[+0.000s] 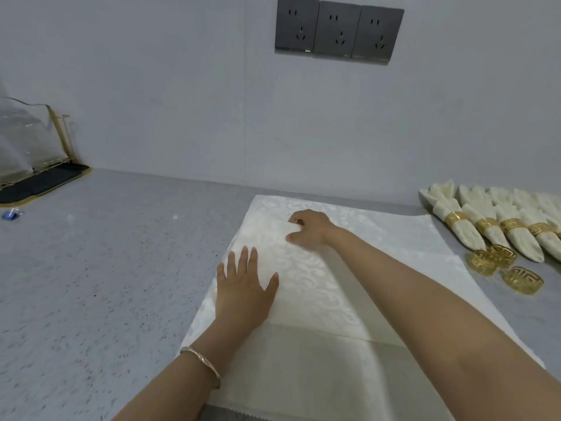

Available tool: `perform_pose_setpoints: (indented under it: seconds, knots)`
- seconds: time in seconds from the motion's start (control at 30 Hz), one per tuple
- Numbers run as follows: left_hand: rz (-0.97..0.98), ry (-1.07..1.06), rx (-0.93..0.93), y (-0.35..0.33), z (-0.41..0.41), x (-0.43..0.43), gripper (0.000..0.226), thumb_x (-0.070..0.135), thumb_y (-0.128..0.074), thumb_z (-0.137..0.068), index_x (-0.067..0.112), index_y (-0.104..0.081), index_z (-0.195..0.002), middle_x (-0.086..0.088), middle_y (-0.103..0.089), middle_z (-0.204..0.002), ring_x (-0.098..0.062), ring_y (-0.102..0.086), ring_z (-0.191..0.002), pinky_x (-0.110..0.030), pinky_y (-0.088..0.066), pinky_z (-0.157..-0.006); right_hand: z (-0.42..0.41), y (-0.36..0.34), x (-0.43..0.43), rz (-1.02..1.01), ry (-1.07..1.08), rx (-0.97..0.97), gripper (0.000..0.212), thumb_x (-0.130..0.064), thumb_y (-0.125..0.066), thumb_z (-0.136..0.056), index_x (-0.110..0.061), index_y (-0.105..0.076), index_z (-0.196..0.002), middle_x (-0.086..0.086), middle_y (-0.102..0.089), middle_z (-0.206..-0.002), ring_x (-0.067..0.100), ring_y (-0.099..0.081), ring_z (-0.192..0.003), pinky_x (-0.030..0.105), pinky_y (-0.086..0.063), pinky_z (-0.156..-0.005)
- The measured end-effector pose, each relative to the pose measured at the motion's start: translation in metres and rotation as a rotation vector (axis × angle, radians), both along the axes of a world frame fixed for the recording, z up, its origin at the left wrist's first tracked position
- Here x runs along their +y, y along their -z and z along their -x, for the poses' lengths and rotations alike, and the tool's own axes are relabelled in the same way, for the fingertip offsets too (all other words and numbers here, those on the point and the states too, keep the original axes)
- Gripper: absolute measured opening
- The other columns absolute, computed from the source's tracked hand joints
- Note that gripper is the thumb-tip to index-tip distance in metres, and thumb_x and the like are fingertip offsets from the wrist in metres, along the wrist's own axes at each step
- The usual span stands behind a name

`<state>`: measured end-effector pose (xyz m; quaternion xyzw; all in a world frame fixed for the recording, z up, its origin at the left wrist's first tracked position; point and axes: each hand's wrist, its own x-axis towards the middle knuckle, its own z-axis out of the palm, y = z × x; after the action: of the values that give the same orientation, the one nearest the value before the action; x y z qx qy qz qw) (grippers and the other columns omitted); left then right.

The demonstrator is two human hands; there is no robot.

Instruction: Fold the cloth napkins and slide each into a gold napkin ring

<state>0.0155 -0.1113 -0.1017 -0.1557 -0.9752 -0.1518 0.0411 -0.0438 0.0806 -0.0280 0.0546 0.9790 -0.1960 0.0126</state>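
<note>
Head view: looking forward and down over a person's two bare forearms at a grey speckled counter [106, 268] against a pale wall.
Napkin: a large white cloth napkin [394, 238] with a woven scroll pattern lies spread on the counter, directly in front of the person. Its far edge is near the wall and its near end runs out of the bottom of the view.
Left hand: the left hand [243, 287] lies flat, palm down, on the left part of the napkin, with straight, slightly spread fingers holding nothing.
Right hand: the right hand [309, 227] rests further back on the napkin, beyond the left hand. Its fingers are curled under with the thumb set apart, and it is not clear whether they pinch the cloth.
Bracelet: a thin metal bangle [203, 364] circles the left wrist.
Finished napkins: at the right edge, a row of folded napkins [461, 226] lie side by side, each in a gold ring.
Loose gold rings: three loose gold rings [522, 280] lie on the counter just in front of that row, to the right of the spread napkin.
Wall sockets: three dark grey sockets [339, 31] sit side by side high on the wall.
Far left: a dark tray with a gold edge [39, 182] sits by the wall, and a small blue object [10, 214] lies near it.
</note>
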Motion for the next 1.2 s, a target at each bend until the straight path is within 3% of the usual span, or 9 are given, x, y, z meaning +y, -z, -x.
perform_pose_setpoints:
  seconds: [0.1, 0.17, 0.2, 0.3, 0.4, 0.53, 0.73, 1.07, 1.2]
  knots:
    - [-0.065, -0.073, 0.022, 0.0, -0.001, 0.0, 0.079, 0.058, -0.021, -0.096, 0.014, 0.013, -0.151, -0.005, 0.011, -0.16, -0.027, 0.005, -0.147, -0.04, 0.002, -0.119, 0.006, 0.002, -0.028, 0.085, -0.092, 0.134, 0.01, -0.024, -0.066, -0.084, -0.018, -0.063, -0.092, -0.007, -0.058, -0.087, 0.014, -0.052, -0.088, 0.032, -0.039, -0.087]
    - [-0.184, -0.115, 0.041, -0.003, -0.004, -0.001, 0.076, 0.053, -0.022, -0.098, 0.01, 0.013, -0.15, -0.008, 0.009, -0.16, -0.028, 0.002, -0.147, -0.038, -0.001, -0.119, 0.003, 0.002, -0.04, 0.139, -0.127, 0.185, 0.032, -0.019, -0.065, -0.085, -0.022, -0.043, -0.062, -0.01, -0.04, -0.062, 0.011, -0.038, -0.062, 0.029, -0.03, -0.061]
    - [-0.29, -0.12, 0.035, -0.006, -0.006, -0.001, 0.073, 0.05, -0.022, -0.099, 0.01, 0.01, -0.151, -0.008, 0.007, -0.16, -0.026, 0.0, -0.148, -0.037, -0.002, -0.12, -0.001, 0.003, -0.042, 0.16, -0.146, 0.207, 0.041, -0.017, -0.063, -0.086, -0.021, -0.033, -0.058, -0.009, -0.032, -0.057, 0.011, -0.031, -0.056, 0.029, -0.023, -0.057]
    - [-0.656, -0.102, -0.014, -0.016, -0.011, -0.008, 0.064, 0.045, -0.022, -0.1, 0.015, 0.0, -0.153, -0.002, -0.001, -0.161, -0.015, -0.001, -0.148, -0.032, -0.003, -0.12, -0.026, 0.0, -0.041, 0.174, -0.179, 0.262, 0.035, -0.019, -0.062, -0.089, -0.018, -0.043, -0.06, -0.008, -0.038, -0.06, 0.007, -0.035, -0.057, 0.029, -0.027, -0.059]
    - [-0.785, -0.038, -0.081, -0.027, -0.012, -0.021, 0.058, 0.044, -0.019, -0.101, 0.021, -0.007, -0.153, 0.005, -0.008, -0.16, -0.01, -0.004, -0.147, -0.029, -0.004, -0.118, -0.059, -0.001, -0.025, 0.207, -0.19, 0.3, 0.008, -0.014, -0.061, -0.088, -0.013, -0.069, -0.088, -0.008, -0.067, -0.087, 0.007, -0.058, -0.083, 0.026, -0.044, -0.077]
    - [-0.524, 0.166, -0.114, -0.044, -0.011, -0.033, 0.057, 0.047, -0.012, -0.1, 0.025, -0.013, -0.153, 0.006, -0.011, -0.16, -0.013, -0.006, -0.147, -0.034, -0.003, -0.121, -0.118, 0.004, -0.003, 0.186, -0.168, 0.318, 0.025, -0.005, -0.061, -0.088, -0.021, -0.072, -0.104, -0.011, -0.069, -0.111, 0.004, -0.06, -0.105, 0.02, -0.043, -0.094]
    - [-0.063, 0.315, -0.211, -0.047, -0.033, -0.019, 0.052, 0.039, -0.01, -0.103, 0.025, -0.004, -0.153, 0.005, 0.002, -0.16, -0.016, 0.004, -0.148, -0.035, 0.004, -0.119, -0.174, 0.023, 0.019, 0.138, -0.17, 0.267, 0.029, -0.019, -0.055, -0.094, -0.032, -0.066, -0.117, -0.021, -0.061, -0.123, -0.001, -0.054, -0.117, 0.022, -0.042, -0.101]
    - [0.168, 0.341, -0.19, -0.026, -0.054, -0.003, 0.055, 0.036, -0.009, -0.104, 0.018, 0.009, -0.152, 0.004, 0.016, -0.159, -0.016, 0.016, -0.146, -0.036, 0.011, -0.118, -0.214, 0.04, 0.03, 0.11, -0.164, 0.193, 0.034, -0.017, -0.049, -0.097, -0.032, -0.061, -0.124, -0.023, -0.049, -0.135, 0.0, -0.045, -0.128, 0.027, -0.039, -0.106]
    - [0.185, 0.346, -0.21, -0.026, -0.054, -0.004, 0.056, 0.036, -0.012, -0.104, 0.018, 0.01, -0.152, 0.005, 0.018, -0.158, -0.016, 0.017, -0.146, -0.036, 0.012, -0.118, -0.219, 0.042, 0.026, 0.067, -0.164, 0.165, 0.031, -0.031, -0.047, -0.098, -0.034, -0.057, -0.128, -0.024, -0.044, -0.139, -0.003, -0.04, -0.13, 0.025, -0.037, -0.107]
